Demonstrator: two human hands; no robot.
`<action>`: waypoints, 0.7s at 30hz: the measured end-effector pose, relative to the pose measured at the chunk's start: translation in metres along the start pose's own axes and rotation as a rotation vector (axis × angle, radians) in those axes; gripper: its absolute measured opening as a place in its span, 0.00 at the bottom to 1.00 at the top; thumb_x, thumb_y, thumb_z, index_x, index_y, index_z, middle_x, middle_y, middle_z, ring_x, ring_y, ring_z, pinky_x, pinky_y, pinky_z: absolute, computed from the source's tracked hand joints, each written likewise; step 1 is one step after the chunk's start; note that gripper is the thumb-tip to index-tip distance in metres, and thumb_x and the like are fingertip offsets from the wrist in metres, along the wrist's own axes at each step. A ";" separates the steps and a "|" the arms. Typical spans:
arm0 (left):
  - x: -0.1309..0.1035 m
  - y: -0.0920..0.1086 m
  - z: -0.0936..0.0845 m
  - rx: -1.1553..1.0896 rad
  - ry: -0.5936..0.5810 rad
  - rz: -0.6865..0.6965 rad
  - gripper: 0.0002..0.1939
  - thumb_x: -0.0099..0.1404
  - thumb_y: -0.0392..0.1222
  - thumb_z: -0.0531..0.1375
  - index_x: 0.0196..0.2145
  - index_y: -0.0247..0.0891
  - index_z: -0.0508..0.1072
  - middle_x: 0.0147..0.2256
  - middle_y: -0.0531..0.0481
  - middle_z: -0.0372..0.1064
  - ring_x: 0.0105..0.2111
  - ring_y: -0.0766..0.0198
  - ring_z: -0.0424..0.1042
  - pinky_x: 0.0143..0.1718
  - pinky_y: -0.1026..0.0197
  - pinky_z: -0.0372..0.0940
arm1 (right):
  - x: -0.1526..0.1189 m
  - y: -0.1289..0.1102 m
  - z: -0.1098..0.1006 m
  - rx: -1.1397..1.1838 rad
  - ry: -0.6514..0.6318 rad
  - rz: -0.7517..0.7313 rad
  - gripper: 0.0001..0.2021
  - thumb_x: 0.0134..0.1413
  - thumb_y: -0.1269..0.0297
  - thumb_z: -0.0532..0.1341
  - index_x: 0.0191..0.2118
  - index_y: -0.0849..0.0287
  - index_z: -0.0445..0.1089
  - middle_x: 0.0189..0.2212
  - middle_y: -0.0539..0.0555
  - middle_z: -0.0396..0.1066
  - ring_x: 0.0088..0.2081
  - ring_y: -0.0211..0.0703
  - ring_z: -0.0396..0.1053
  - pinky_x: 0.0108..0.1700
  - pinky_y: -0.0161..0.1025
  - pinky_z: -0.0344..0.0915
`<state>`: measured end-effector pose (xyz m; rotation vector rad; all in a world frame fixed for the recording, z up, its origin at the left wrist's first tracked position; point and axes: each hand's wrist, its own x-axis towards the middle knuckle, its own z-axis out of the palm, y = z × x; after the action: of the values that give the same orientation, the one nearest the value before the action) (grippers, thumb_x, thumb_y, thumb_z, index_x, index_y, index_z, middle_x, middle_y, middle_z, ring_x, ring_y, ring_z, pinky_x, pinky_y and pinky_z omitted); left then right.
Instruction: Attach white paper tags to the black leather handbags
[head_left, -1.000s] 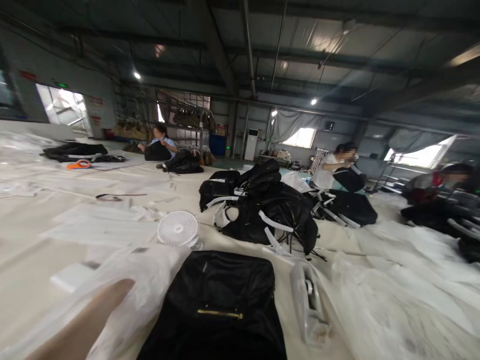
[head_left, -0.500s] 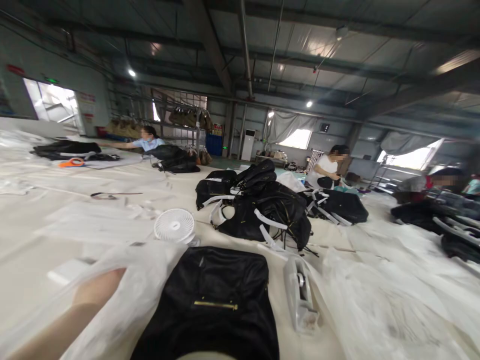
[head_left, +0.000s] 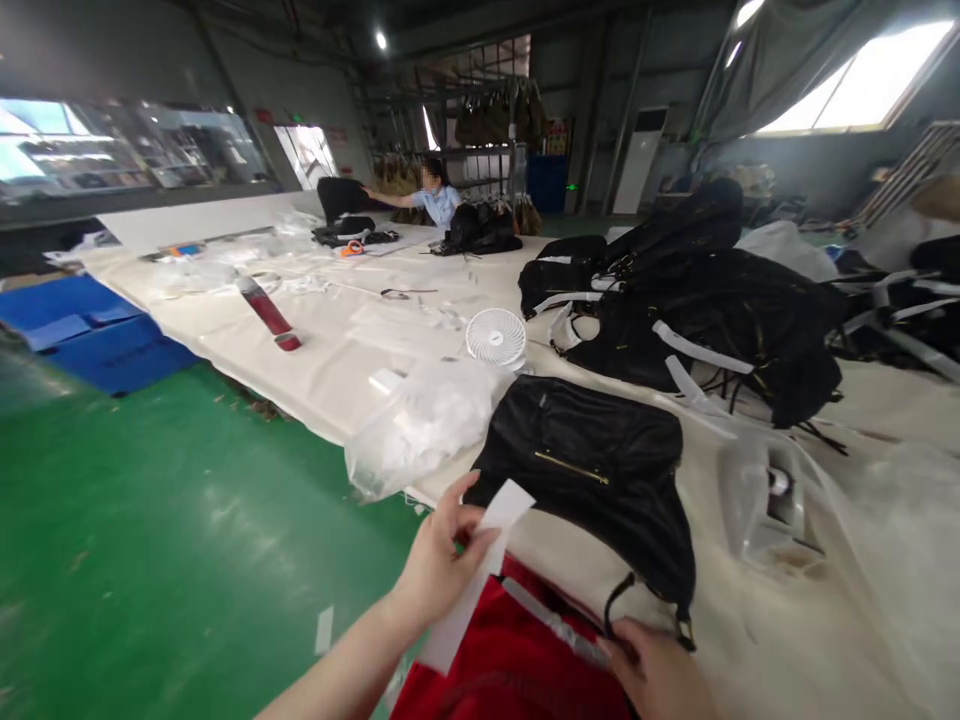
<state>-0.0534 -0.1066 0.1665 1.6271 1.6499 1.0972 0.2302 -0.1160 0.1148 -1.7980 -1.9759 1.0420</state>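
Note:
My left hand is closed, pinching a flat white strip between thumb and fingers. The strip slants down over red cloth close to my body. My right hand is closed on a strap partly wrapped in clear or greyish plastic; its fingertips are partly hidden. Just beyond both hands a black bag lies flat on the table, its gold zipper facing up. A short black loop with a metal end hangs at the bag's near corner.
A crumpled clear plastic bag and a small white fan lie beyond the black bag. A tape dispenser is at right, under clear plastic. More black bags are piled behind. Green floor borders the table's left edge.
The view has swung left and down. My left hand has come out of the clear plastic bag and now holds the white strip. My right hand has come into view, holding the strap.

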 end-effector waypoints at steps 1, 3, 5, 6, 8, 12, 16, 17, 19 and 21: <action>-0.003 0.004 0.008 -0.085 -0.127 -0.039 0.32 0.63 0.39 0.58 0.62 0.39 0.52 0.31 0.56 0.75 0.29 0.66 0.72 0.33 0.64 0.67 | 0.003 -0.009 -0.005 -0.093 0.020 -0.007 0.09 0.54 0.61 0.59 0.27 0.55 0.73 0.23 0.56 0.74 0.28 0.52 0.74 0.32 0.45 0.68; -0.005 0.010 0.020 -0.184 -0.324 -0.079 0.28 0.61 0.38 0.59 0.58 0.38 0.58 0.30 0.55 0.75 0.29 0.66 0.72 0.33 0.64 0.65 | 0.004 -0.031 -0.015 -0.094 0.042 -0.079 0.10 0.55 0.59 0.57 0.36 0.56 0.73 0.29 0.56 0.76 0.30 0.49 0.74 0.34 0.42 0.68; -0.006 0.014 0.030 -0.223 -0.459 -0.079 0.20 0.60 0.37 0.60 0.50 0.37 0.66 0.32 0.52 0.75 0.30 0.65 0.72 0.34 0.65 0.65 | 0.001 -0.052 -0.020 0.102 0.027 -0.145 0.14 0.56 0.56 0.57 0.44 0.55 0.71 0.30 0.53 0.75 0.28 0.43 0.71 0.32 0.37 0.66; -0.006 0.015 0.033 -0.231 -0.517 -0.076 0.16 0.59 0.37 0.59 0.47 0.37 0.69 0.33 0.52 0.75 0.31 0.66 0.72 0.34 0.65 0.64 | -0.001 -0.061 -0.020 0.206 0.018 -0.152 0.14 0.56 0.54 0.57 0.43 0.55 0.71 0.27 0.51 0.74 0.25 0.40 0.69 0.29 0.35 0.65; -0.005 0.015 0.039 -0.268 -0.629 -0.094 0.11 0.60 0.38 0.60 0.42 0.37 0.71 0.33 0.52 0.75 0.31 0.66 0.71 0.33 0.66 0.64 | -0.004 -0.068 -0.017 0.343 0.030 -0.111 0.15 0.57 0.50 0.56 0.36 0.56 0.71 0.20 0.48 0.69 0.21 0.39 0.65 0.25 0.34 0.62; -0.004 0.010 0.050 -0.432 -0.754 -0.243 0.13 0.59 0.47 0.64 0.37 0.35 0.74 0.34 0.50 0.75 0.33 0.66 0.70 0.36 0.65 0.64 | 0.000 -0.055 -0.009 0.477 0.024 -0.008 0.20 0.58 0.45 0.54 0.30 0.57 0.70 0.15 0.48 0.65 0.20 0.40 0.63 0.25 0.36 0.61; 0.002 0.000 0.047 -0.527 -0.733 -0.412 0.22 0.53 0.56 0.68 0.36 0.33 0.77 0.33 0.49 0.75 0.31 0.66 0.69 0.34 0.65 0.63 | 0.005 -0.038 -0.007 0.501 0.099 0.073 0.22 0.56 0.41 0.54 0.32 0.57 0.70 0.16 0.49 0.65 0.20 0.41 0.63 0.25 0.37 0.61; 0.004 -0.002 0.042 -0.555 -0.693 -0.450 0.23 0.51 0.56 0.69 0.35 0.33 0.78 0.33 0.48 0.75 0.30 0.66 0.69 0.34 0.64 0.63 | 0.005 -0.037 -0.006 0.504 0.130 0.083 0.22 0.56 0.41 0.54 0.31 0.56 0.70 0.16 0.49 0.65 0.20 0.41 0.63 0.25 0.37 0.61; 0.007 -0.005 0.031 -0.623 -0.614 -0.510 0.23 0.47 0.54 0.72 0.34 0.33 0.79 0.33 0.47 0.76 0.30 0.66 0.69 0.36 0.63 0.64 | 0.005 -0.034 -0.005 0.518 0.193 0.088 0.22 0.57 0.41 0.54 0.27 0.55 0.68 0.16 0.49 0.65 0.21 0.41 0.62 0.26 0.37 0.62; 0.006 -0.009 0.021 -0.670 -0.598 -0.569 0.22 0.44 0.52 0.74 0.32 0.33 0.80 0.31 0.47 0.76 0.30 0.66 0.69 0.38 0.62 0.65 | 0.006 -0.032 0.000 0.529 0.217 0.090 0.23 0.56 0.40 0.54 0.23 0.55 0.65 0.16 0.49 0.63 0.21 0.40 0.62 0.27 0.36 0.62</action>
<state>-0.0402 -0.0970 0.1492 0.8441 1.0678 0.6613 0.2056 -0.1093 0.1344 -1.6277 -1.3418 1.1981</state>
